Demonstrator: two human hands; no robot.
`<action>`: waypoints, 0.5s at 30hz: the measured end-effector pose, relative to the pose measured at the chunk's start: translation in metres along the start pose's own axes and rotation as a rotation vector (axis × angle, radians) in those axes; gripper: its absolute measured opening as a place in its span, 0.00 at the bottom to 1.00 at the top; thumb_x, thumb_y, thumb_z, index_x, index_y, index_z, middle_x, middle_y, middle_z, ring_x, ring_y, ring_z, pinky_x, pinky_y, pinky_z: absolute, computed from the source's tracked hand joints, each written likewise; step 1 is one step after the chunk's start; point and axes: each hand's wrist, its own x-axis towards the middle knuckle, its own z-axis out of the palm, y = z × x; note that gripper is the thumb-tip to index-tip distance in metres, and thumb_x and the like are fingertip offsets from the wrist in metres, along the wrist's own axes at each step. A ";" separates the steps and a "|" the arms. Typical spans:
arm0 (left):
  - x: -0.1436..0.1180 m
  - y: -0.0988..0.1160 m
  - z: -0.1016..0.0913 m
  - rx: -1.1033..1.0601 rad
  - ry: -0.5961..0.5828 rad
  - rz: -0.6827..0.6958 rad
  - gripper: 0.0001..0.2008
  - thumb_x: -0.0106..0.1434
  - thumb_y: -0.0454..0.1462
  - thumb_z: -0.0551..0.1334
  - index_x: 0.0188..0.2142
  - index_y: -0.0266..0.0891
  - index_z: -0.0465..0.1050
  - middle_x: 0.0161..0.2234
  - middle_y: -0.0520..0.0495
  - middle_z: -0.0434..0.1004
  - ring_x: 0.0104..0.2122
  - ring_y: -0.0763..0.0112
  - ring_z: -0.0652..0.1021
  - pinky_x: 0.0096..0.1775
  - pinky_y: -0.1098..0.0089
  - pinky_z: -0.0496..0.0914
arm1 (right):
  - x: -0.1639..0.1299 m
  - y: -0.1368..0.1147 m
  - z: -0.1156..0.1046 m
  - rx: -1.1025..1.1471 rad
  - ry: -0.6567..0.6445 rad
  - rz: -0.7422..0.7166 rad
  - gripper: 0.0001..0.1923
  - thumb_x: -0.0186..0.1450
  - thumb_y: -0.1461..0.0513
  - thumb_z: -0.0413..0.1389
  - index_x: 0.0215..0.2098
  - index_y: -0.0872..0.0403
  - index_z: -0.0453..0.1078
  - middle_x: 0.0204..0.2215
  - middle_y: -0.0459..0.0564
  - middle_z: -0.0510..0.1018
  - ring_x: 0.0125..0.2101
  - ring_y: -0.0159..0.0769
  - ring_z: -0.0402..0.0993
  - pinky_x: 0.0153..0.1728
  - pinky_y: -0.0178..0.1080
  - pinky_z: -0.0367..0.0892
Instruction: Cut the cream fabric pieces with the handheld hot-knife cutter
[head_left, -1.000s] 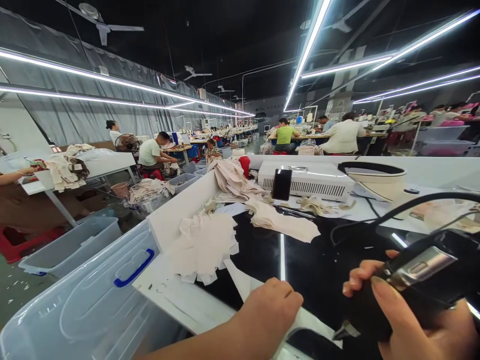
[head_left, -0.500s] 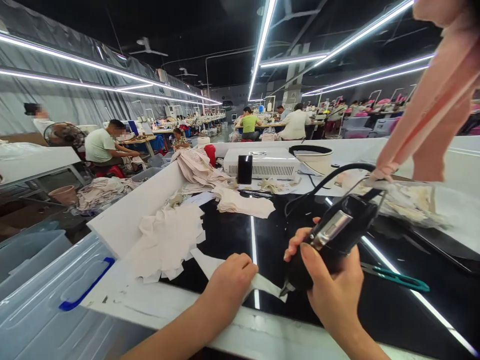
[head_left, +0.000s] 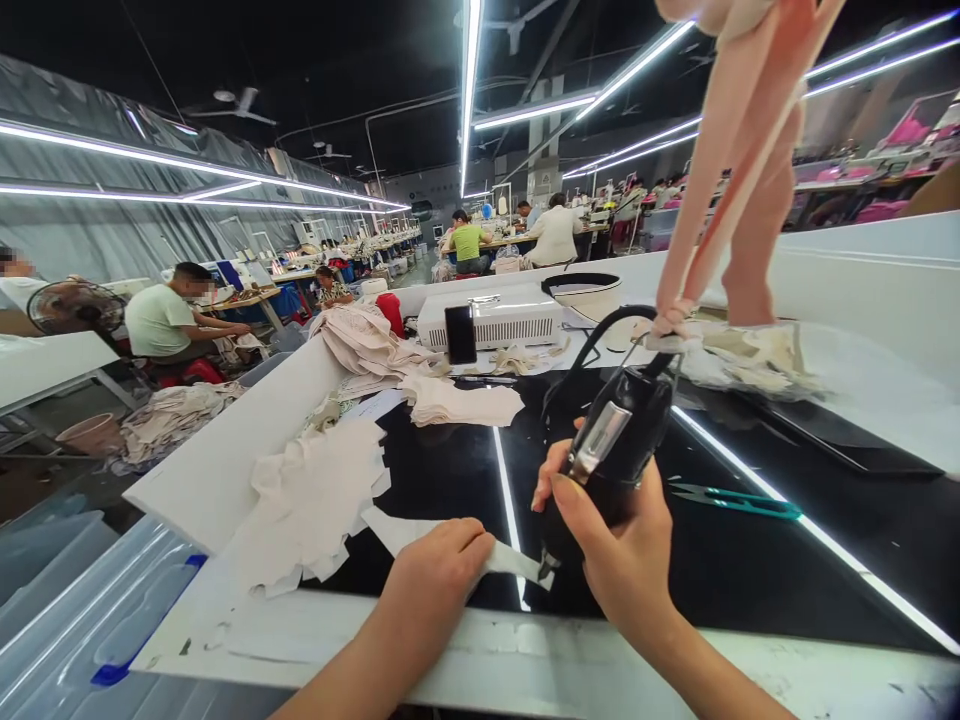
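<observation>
My right hand is wrapped around a black corded hand tool with a silver metal plate on its side. The tool leans, with its small metal tip at the right end of a narrow white fabric piece. Fingers together and curled, my left hand presses that piece onto the glossy black work surface; part of the fabric is hidden under it. Pink fabric strips are tied to the top of the tool from above. Teal thread snips lie to the right of my right hand.
Fanned pale fabric pieces lie left, with another stack behind. At the back are a white box, a phone and heaped beige fabric. A low white wall edges the left side. Other people sit farther off.
The whole view has shifted, so most things sit farther left in the picture. Both hands keep their holds, and the tool tip stays at the fabric's right end.
</observation>
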 end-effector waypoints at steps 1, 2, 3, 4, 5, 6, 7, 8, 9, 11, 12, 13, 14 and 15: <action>-0.002 0.000 0.000 0.001 0.002 0.010 0.11 0.73 0.24 0.60 0.46 0.41 0.72 0.43 0.51 0.81 0.40 0.65 0.83 0.38 0.69 0.77 | 0.000 -0.001 0.001 0.004 0.004 0.002 0.15 0.65 0.60 0.67 0.46 0.45 0.68 0.30 0.40 0.80 0.22 0.32 0.75 0.23 0.36 0.75; -0.004 0.000 0.000 0.006 0.002 0.024 0.12 0.73 0.23 0.59 0.47 0.41 0.72 0.44 0.50 0.81 0.41 0.64 0.83 0.38 0.68 0.78 | 0.000 -0.002 0.002 0.006 0.004 0.006 0.15 0.65 0.60 0.67 0.46 0.46 0.68 0.29 0.40 0.80 0.22 0.32 0.75 0.23 0.36 0.75; -0.005 0.000 -0.001 0.019 0.000 0.042 0.13 0.73 0.23 0.57 0.48 0.41 0.72 0.45 0.50 0.81 0.41 0.64 0.84 0.39 0.68 0.78 | 0.000 -0.003 0.002 0.005 0.005 0.010 0.16 0.65 0.60 0.67 0.47 0.46 0.68 0.29 0.40 0.80 0.22 0.33 0.75 0.24 0.36 0.75; -0.006 0.001 -0.001 0.041 0.000 0.060 0.14 0.74 0.23 0.56 0.50 0.41 0.71 0.46 0.49 0.81 0.42 0.64 0.84 0.39 0.68 0.79 | 0.000 -0.004 0.003 0.002 0.002 0.014 0.16 0.65 0.61 0.67 0.47 0.46 0.68 0.29 0.40 0.80 0.22 0.33 0.75 0.24 0.37 0.76; -0.007 0.002 -0.002 0.067 -0.003 0.079 0.14 0.74 0.23 0.55 0.50 0.40 0.71 0.46 0.48 0.81 0.41 0.64 0.84 0.39 0.68 0.79 | 0.000 -0.004 0.003 -0.001 0.001 0.017 0.16 0.64 0.61 0.67 0.47 0.46 0.68 0.29 0.40 0.80 0.22 0.33 0.75 0.25 0.37 0.76; -0.007 0.003 -0.003 0.097 -0.005 0.099 0.13 0.75 0.24 0.55 0.51 0.40 0.71 0.46 0.47 0.81 0.41 0.63 0.84 0.38 0.68 0.80 | 0.000 -0.004 0.003 -0.004 0.000 0.018 0.17 0.64 0.61 0.67 0.47 0.46 0.68 0.29 0.40 0.80 0.22 0.33 0.75 0.25 0.38 0.76; -0.007 0.005 -0.004 0.125 -0.009 0.117 0.11 0.75 0.26 0.56 0.52 0.39 0.70 0.46 0.46 0.81 0.41 0.63 0.84 0.38 0.67 0.80 | 0.000 -0.004 0.003 -0.004 0.001 0.018 0.17 0.64 0.60 0.67 0.47 0.45 0.68 0.30 0.41 0.80 0.22 0.34 0.75 0.25 0.38 0.76; -0.007 0.007 -0.005 0.149 -0.009 0.133 0.09 0.76 0.29 0.58 0.53 0.38 0.70 0.46 0.44 0.81 0.41 0.62 0.84 0.39 0.67 0.81 | 0.000 -0.004 0.003 -0.003 0.002 0.016 0.17 0.64 0.60 0.67 0.47 0.45 0.68 0.30 0.41 0.80 0.22 0.34 0.75 0.26 0.38 0.76; -0.007 0.009 -0.005 0.167 -0.011 0.146 0.09 0.77 0.32 0.61 0.54 0.38 0.70 0.47 0.43 0.81 0.43 0.61 0.85 0.41 0.66 0.82 | -0.001 -0.003 0.003 0.001 0.004 0.017 0.17 0.64 0.60 0.67 0.47 0.45 0.68 0.30 0.41 0.80 0.23 0.34 0.75 0.26 0.38 0.76; -0.007 0.014 -0.006 0.189 -0.001 0.161 0.17 0.74 0.40 0.68 0.57 0.37 0.70 0.50 0.39 0.82 0.47 0.56 0.84 0.46 0.62 0.82 | -0.001 -0.003 0.003 0.009 0.005 0.020 0.17 0.64 0.60 0.68 0.48 0.45 0.68 0.30 0.41 0.80 0.23 0.34 0.75 0.26 0.38 0.77; -0.007 0.015 -0.005 0.193 0.011 0.160 0.22 0.72 0.44 0.71 0.58 0.38 0.70 0.51 0.38 0.81 0.49 0.54 0.84 0.48 0.60 0.82 | -0.002 -0.002 0.003 0.012 0.005 0.022 0.17 0.64 0.60 0.68 0.48 0.45 0.69 0.30 0.41 0.80 0.23 0.34 0.75 0.27 0.38 0.76; -0.008 0.017 -0.004 0.192 0.022 0.156 0.27 0.69 0.47 0.74 0.59 0.39 0.70 0.52 0.37 0.81 0.50 0.52 0.84 0.49 0.58 0.82 | -0.003 -0.002 0.003 0.014 0.003 0.024 0.17 0.65 0.60 0.68 0.48 0.45 0.69 0.31 0.41 0.80 0.23 0.34 0.75 0.26 0.38 0.76; -0.009 0.018 -0.003 0.191 0.032 0.152 0.30 0.66 0.49 0.76 0.60 0.39 0.70 0.52 0.36 0.81 0.50 0.50 0.84 0.50 0.57 0.82 | -0.003 -0.001 0.003 0.015 0.002 0.022 0.17 0.65 0.60 0.68 0.48 0.45 0.69 0.31 0.41 0.80 0.23 0.34 0.75 0.26 0.38 0.76; -0.010 0.018 -0.002 0.189 0.037 0.149 0.33 0.63 0.51 0.78 0.60 0.39 0.71 0.53 0.35 0.81 0.50 0.49 0.84 0.50 0.56 0.82 | -0.003 -0.001 0.003 0.015 0.000 0.018 0.16 0.65 0.60 0.68 0.48 0.45 0.69 0.31 0.41 0.80 0.23 0.33 0.75 0.26 0.37 0.76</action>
